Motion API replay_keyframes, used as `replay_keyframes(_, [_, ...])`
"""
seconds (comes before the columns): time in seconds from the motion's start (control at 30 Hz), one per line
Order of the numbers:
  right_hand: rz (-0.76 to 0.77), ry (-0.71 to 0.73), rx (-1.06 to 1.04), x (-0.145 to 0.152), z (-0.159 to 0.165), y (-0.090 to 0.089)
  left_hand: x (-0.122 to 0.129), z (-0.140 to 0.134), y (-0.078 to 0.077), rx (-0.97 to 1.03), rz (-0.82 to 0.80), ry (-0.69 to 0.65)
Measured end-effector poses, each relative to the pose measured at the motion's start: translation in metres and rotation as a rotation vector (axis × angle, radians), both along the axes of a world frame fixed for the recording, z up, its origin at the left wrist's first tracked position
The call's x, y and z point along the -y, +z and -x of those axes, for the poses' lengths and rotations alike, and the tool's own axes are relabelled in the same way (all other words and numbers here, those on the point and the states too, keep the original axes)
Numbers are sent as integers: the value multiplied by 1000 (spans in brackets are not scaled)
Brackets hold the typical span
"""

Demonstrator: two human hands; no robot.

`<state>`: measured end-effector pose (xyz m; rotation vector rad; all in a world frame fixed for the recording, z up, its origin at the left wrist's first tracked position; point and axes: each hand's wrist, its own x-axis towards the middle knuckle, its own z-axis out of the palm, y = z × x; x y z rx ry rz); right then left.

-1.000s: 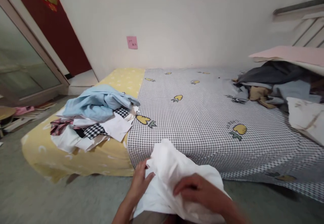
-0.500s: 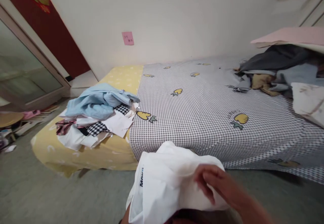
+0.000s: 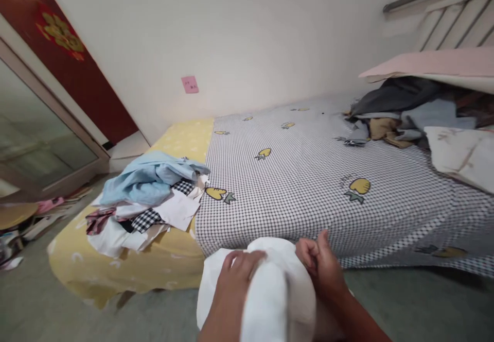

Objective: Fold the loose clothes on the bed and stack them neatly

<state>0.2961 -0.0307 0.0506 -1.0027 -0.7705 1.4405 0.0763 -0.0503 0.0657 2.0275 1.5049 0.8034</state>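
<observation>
A white garment [image 3: 272,290] is bunched up in front of me, beyond the near edge of the bed. My left hand [image 3: 241,272] lies over its left part, fingers bent into the fabric. At the garment's right edge is my right hand [image 3: 322,264], its fingers curled in against the cloth and its thumb pointing up. Whatever fabric sits inside the right fingers is mostly hidden. The garment's lower part runs out of the bottom of the view.
A pile of clothes [image 3: 154,192] with a light blue piece on top lies on the yellow sheet [image 3: 185,133]. A checked sheet [image 3: 262,203] with carrot prints covers the rest of the bed. Dark and grey clothes [image 3: 401,97] are heaped at right, below a pink board-like item [image 3: 432,64].
My left hand has come into view on top of the garment. My right hand has moved to its right edge with the thumb raised. The garment is bunched narrower, its printed letters out of sight.
</observation>
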Motion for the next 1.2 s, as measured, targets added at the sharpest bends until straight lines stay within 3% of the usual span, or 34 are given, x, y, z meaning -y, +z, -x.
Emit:
replay_keyframes(0.07, [-68,-37,133,-3,-2,6,0,-2,30,-122,-6,-161])
replay_keyframes(0.13, [-109,-69,219,-5,-3,10,-4,0,53,-181,50,-197])
replay_keyframes(0.2, [-125,-87,231,-7,-3,13,-10,5,68,-8,132,-83])
replay_keyframes(0.33, [-191,-120,252,-13,2,20,-23,8,82,675,214,317])
replay_keyframes(0.4, [-239,-139,302,-18,3,25,-27,3,85,813,257,401])
replay_keyframes(0.57, [-288,-174,381,-32,1,36,-35,-19,86,717,256,366])
replay_keyframes(0.7, [-240,-225,380,-43,-5,33,-48,-29,76,646,217,367])
replay_keyframes(0.93, [-234,-200,466,-55,-7,20,-73,-20,46,638,200,417])
replay_keyframes(1.2, [-281,-179,616,-59,5,34,-82,-10,32,642,228,482])
